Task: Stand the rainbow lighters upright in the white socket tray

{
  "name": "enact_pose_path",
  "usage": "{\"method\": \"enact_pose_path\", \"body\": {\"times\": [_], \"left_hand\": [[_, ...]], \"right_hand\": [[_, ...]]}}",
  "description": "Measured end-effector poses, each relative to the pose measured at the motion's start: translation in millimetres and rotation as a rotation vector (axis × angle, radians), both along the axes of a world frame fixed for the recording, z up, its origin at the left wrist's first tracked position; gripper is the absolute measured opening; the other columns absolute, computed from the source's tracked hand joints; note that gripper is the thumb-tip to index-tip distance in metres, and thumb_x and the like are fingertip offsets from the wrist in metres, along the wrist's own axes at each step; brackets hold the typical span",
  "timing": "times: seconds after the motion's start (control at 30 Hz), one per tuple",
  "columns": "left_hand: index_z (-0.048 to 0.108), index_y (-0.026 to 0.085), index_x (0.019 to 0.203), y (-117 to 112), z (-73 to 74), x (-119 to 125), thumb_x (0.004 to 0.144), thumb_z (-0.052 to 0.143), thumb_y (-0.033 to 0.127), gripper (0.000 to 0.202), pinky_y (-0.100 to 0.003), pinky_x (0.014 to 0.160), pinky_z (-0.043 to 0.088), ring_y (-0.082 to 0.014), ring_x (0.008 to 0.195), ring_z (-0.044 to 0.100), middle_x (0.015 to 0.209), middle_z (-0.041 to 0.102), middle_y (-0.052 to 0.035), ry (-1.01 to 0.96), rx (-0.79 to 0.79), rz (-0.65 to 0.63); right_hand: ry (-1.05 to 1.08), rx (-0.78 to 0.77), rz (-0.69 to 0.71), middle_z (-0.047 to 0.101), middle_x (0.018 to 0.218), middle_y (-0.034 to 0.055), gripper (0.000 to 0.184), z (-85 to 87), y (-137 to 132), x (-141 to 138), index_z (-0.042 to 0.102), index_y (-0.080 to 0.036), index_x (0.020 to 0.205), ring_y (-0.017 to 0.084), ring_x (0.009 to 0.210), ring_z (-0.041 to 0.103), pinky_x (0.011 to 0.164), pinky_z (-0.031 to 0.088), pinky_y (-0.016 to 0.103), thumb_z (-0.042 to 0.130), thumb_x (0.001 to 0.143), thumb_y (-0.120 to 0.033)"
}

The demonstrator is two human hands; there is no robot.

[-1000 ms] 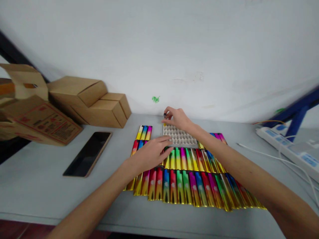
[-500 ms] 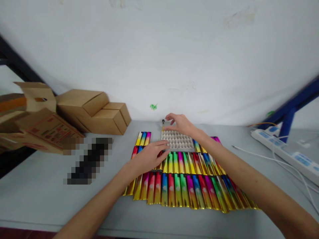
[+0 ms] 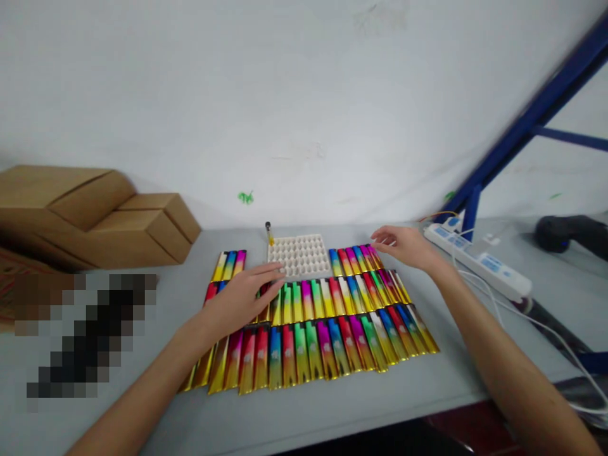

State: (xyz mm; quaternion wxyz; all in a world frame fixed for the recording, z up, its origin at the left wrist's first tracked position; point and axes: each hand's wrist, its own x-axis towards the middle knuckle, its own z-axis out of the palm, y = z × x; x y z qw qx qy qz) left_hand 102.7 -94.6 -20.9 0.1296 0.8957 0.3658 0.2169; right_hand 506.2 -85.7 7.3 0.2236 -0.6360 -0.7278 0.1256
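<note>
Shiny two-tone foil lighters [image 3: 323, 345] lie side by side in rows on the grey table. Behind them is a white tray [image 3: 299, 253] with a grid of holes. A small slim piece with a black top and yellowish lower end [image 3: 270, 234] stands upright at the tray's back left corner. My left hand [image 3: 242, 294] lies palm down over the left lighters, fingers stretched toward the tray's front left corner, holding nothing visible. At the right end of the back row is my right hand [image 3: 399, 246], fingers curved and apart beside the purple lighters [image 3: 373, 256]; contact is unclear.
Brown cardboard boxes [image 3: 137, 228] stand at the back left by the wall. A pixelated dark object [image 3: 90, 342] lies at left. To the right are a white power strip [image 3: 479, 256] with cables, a blue metal frame [image 3: 503, 145] and a black device [image 3: 570, 234].
My right hand has moved from the upright piece at the tray to the right end of the back row. The view has swung right; my left hand stays over the left lighters.
</note>
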Motion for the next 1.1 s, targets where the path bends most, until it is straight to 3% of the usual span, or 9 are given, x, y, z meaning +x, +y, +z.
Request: {"method": "enact_pose_path", "body": {"times": [0.13,0.37,0.6,0.7,0.8,0.87,0.93,1.0,1.1], "left_hand": [[0.077,0.018,0.118,0,1.9,0,0.104,0.046,0.045,0.044,-0.046,0.115,0.049,-0.0260,0.125,0.068,0.135,0.071,-0.0094,0.010,-0.004,0.010],[0.077,0.019,0.118,0,1.7,-1,0.104,0.046,0.048,0.045,-0.047,0.115,0.050,-0.0263,0.125,0.068,0.136,0.070,-0.0089,0.016,-0.009,0.017],[0.077,0.018,0.118,0,0.4,-1,0.104,0.046,0.046,0.044,-0.047,0.115,0.049,-0.0263,0.125,0.068,0.135,0.071,-0.0100,0.016,0.003,0.019],[0.077,0.017,0.118,0,-1.8,-1,0.104,0.046,0.046,0.045,-0.047,0.115,0.050,-0.0269,0.125,0.068,0.134,0.071,-0.0108,0.014,0.008,0.015],[0.078,0.018,0.117,1,-3.5,-2,0.103,0.047,0.046,0.043,-0.047,0.114,0.051,-0.0268,0.123,0.069,0.134,0.072,-0.0096,-0.007,0.010,0.010],[0.078,0.019,0.117,1,-3.4,-2,0.103,0.048,0.046,0.043,-0.047,0.114,0.050,-0.0266,0.123,0.069,0.134,0.072,-0.0089,-0.009,0.012,0.016],[0.078,0.020,0.117,0,-2.2,-1,0.103,0.048,0.047,0.043,-0.047,0.115,0.050,-0.0265,0.124,0.068,0.133,0.072,-0.0085,-0.007,0.013,0.021],[0.078,0.019,0.117,-1,-0.4,-1,0.104,0.047,0.046,0.043,-0.046,0.116,0.049,-0.0263,0.125,0.068,0.133,0.072,-0.0085,0.002,0.012,0.019],[0.077,0.020,0.120,-3,2.3,0,0.104,0.047,0.044,0.042,-0.046,0.116,0.048,-0.0256,0.126,0.067,0.134,0.072,-0.0083,0.023,0.007,0.018]], "right_hand": [[-0.072,-0.058,-0.031,0.081,0.092,0.0077,0.018,-15.2,2,-3,0.076,-0.018,0.104,0.021,0.078,0.076,0.079,0.058,0.033,0.069,0.090,-0.027],[-0.080,-0.124,-0.097,0.081,0.095,0.0103,0.027,-23.8,4,-2,0.076,-0.017,0.113,0.024,0.082,0.077,0.081,0.059,0.035,0.071,0.089,-0.029],[-0.044,-0.103,-0.155,0.081,0.094,0.0146,0.019,-22.1,5,-1,0.077,-0.015,0.097,0.030,0.087,0.077,0.084,0.057,0.041,0.066,0.088,-0.029],[0.171,-0.088,-0.096,0.079,0.094,0.0110,0.028,-12.9,-3,-2,0.073,-0.017,0.103,0.025,0.084,0.075,0.081,0.058,0.038,0.056,0.096,-0.039],[0.668,-0.153,0.069,0.073,0.085,0.0052,0.037,-2.3,-13,-11,0.066,-0.019,0.113,0.020,0.079,0.071,0.079,0.059,0.037,0.059,0.095,-0.051],[0.874,-0.227,0.165,0.068,0.087,0.0023,0.039,3.1,-20,-23,0.064,-0.022,0.113,0.017,0.074,0.066,0.074,0.059,0.035,0.065,0.092,-0.054],[0.943,-0.281,0.216,0.061,0.085,-0.0007,0.038,5.6,-24,-37,0.061,-0.024,0.112,0.014,0.066,0.058,0.061,0.055,0.030,0.066,0.092,-0.056],[0.917,-0.298,0.232,0.048,0.073,-0.0051,0.037,5.6,-27,-51,0.058,-0.027,0.111,0.012,0.055,0.044,0.045,0.041,0.024,0.060,0.094,-0.060],[0.712,-0.170,0.227,0.038,0.066,-0.0062,0.035,4.3,-30,-68,0.054,-0.027,0.098,0.013,0.053,0.035,0.044,0.030,0.025,0.050,0.100,-0.061]]}}
